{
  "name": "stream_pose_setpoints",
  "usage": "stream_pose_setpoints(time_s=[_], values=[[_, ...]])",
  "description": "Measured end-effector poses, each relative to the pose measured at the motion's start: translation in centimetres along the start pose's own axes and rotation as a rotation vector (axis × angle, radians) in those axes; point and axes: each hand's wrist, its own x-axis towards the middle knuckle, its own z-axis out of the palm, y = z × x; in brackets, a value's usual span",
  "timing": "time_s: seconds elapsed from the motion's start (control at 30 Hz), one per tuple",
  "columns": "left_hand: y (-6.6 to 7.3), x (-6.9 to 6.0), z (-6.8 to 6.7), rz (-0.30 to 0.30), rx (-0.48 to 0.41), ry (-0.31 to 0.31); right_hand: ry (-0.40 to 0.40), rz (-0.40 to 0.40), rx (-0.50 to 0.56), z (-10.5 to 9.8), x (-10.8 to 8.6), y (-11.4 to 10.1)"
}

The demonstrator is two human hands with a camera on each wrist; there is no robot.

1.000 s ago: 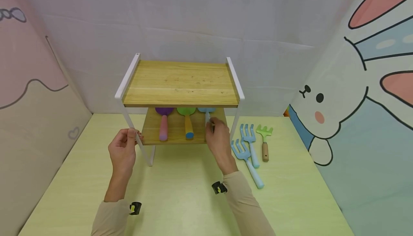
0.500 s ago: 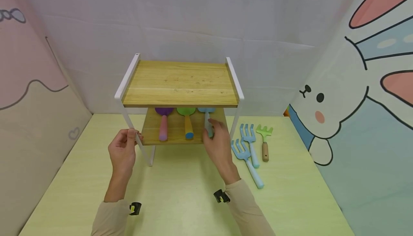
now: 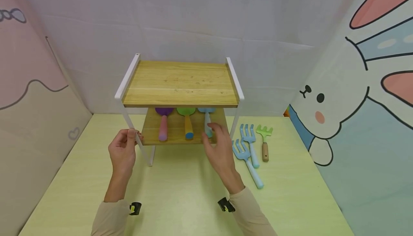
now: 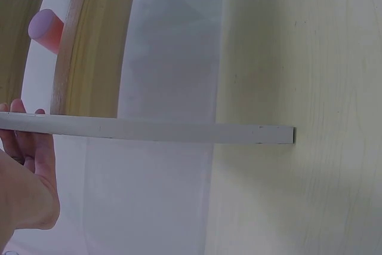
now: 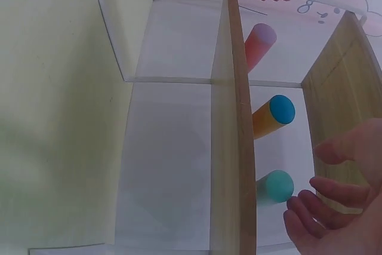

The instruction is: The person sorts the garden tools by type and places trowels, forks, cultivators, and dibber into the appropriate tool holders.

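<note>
My left hand (image 3: 122, 151) grips the white front left leg (image 4: 179, 131) of a two-tier wooden shelf (image 3: 180, 81), its thumb on the near side. On the lower board lie three small shovels side by side, their heads partly hidden under the upper board. One is purple with a pink handle (image 3: 163, 129), one green with an orange handle (image 3: 188, 124). A light blue shovel (image 3: 207, 121) lies on the right. My right hand (image 3: 222, 153) is just beside its handle, fingers spread and relaxed, holding nothing. In the right wrist view its fingertips are close to the handle's round end (image 5: 278, 186).
Right of the shelf, two light blue hand forks (image 3: 253, 171) lie close together on the pale table (image 3: 180, 200). Beside them is a green hand rake (image 3: 265, 146) with a wooden handle. A pale cloth (image 3: 274, 49) hangs behind, with printed panels at both sides.
My right hand has let go of the light blue shovel's handle, opened its fingers and drawn back slightly towards me. The shovel stays on the lower board. My left hand has not moved.
</note>
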Motion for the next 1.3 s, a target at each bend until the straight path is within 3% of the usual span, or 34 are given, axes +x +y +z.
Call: stream_pose_setpoints(time_s=[0.53,1.3], values=[[-0.2,0.1,0.0,0.006,0.004,0.000,0.034,-0.182,0.038,-0.2,-1.8,1.1],[0.2,0.1,-0.1,-0.017,0.023,-0.006,0.058,-0.224,0.100,-1.1,-4.6,3.3]])
